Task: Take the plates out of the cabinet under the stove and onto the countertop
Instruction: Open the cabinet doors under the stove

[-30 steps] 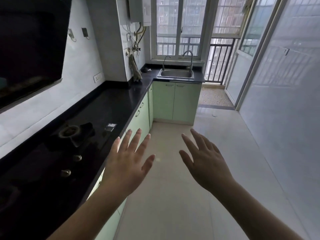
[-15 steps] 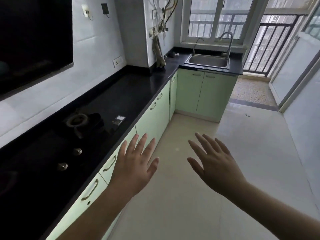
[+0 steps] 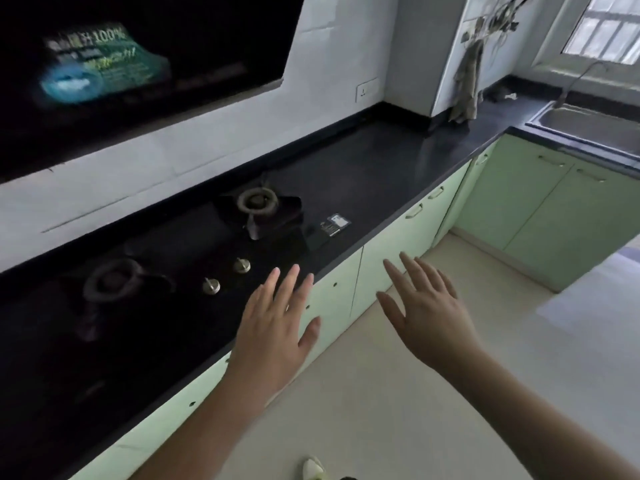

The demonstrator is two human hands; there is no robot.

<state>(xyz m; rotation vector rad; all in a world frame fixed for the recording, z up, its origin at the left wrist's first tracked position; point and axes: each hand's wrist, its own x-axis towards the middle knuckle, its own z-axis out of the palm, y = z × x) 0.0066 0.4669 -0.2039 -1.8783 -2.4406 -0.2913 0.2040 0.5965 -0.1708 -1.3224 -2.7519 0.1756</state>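
Head view: my left hand (image 3: 273, 327) is spread wide, fingers straight, holding nothing, hovering over the front edge of the stove (image 3: 166, 271). My right hand (image 3: 429, 306) is also wide and empty, out over the floor (image 3: 398, 410) to the right of the stove, in front of the green doors. Cabinet under the stove (image 3: 325, 306) has its doors closed, so plates not visible, can't tell where they sit inside. Black countertop (image 3: 374, 168) runs right from the stove toward the sink (image 3: 588, 123). Two knobs (image 3: 227, 275) at the stove's front, just left of my left fingertips. Black range hood (image 3: 138, 64) hangs above the stove.
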